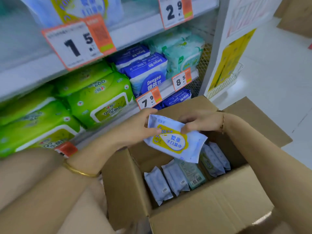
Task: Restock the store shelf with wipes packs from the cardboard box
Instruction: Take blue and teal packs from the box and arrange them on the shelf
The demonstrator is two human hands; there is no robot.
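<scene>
A white and yellow wipes pack point(175, 141) hangs above the open cardboard box point(211, 200), tilted down to the right. My left hand point(135, 125) grips its upper left edge. My right hand point(200, 122) pinches its top right edge from above. Inside the box several pale blue wipes packs point(173, 179) stand on edge in a row. The store shelf point(118, 39) rises to the left, stocked with green packs point(94, 98), blue Deeyeo packs point(145, 71) and pale green packs point(184, 53).
Price tags point(76, 44) hang from the shelf edges. A white post with a yellow poster point(231, 59) and a wire basket point(226, 81) stands right of the shelf. White floor point(278, 81) stretches to the right. More cardboard point(297, 12) lies at the top right.
</scene>
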